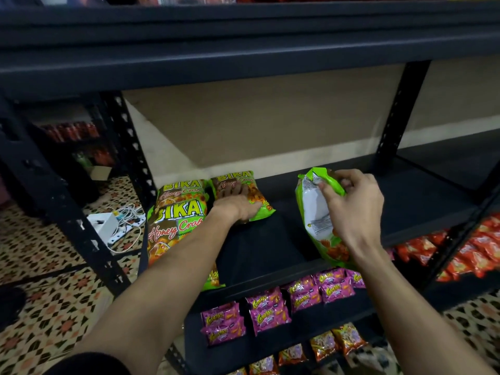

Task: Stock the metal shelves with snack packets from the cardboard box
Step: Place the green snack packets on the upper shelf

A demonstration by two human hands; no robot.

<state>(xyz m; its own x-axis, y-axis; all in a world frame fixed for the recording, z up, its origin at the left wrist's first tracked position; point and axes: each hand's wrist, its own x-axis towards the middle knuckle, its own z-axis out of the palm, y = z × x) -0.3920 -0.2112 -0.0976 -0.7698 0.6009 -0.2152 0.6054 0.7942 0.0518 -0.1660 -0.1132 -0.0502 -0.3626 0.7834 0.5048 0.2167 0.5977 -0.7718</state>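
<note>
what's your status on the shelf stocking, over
Left hand rests on a flat green packet on the shelf. Right hand grips a second packet by its top. Bare shelf between them, nothing blocking.

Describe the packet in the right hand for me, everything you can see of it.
The green snack packet is a glossy, puffy plastic bag seen from the back. It has a white panel of print too fine to read, with orange snacks pictured near the bottom. It stands roughly upright, leaning slightly, over the front of the dark metal shelf, to the right of the Bika packets. The right hand pinches its upper part. Whether its bottom rests on the shelf cannot be told.
</note>
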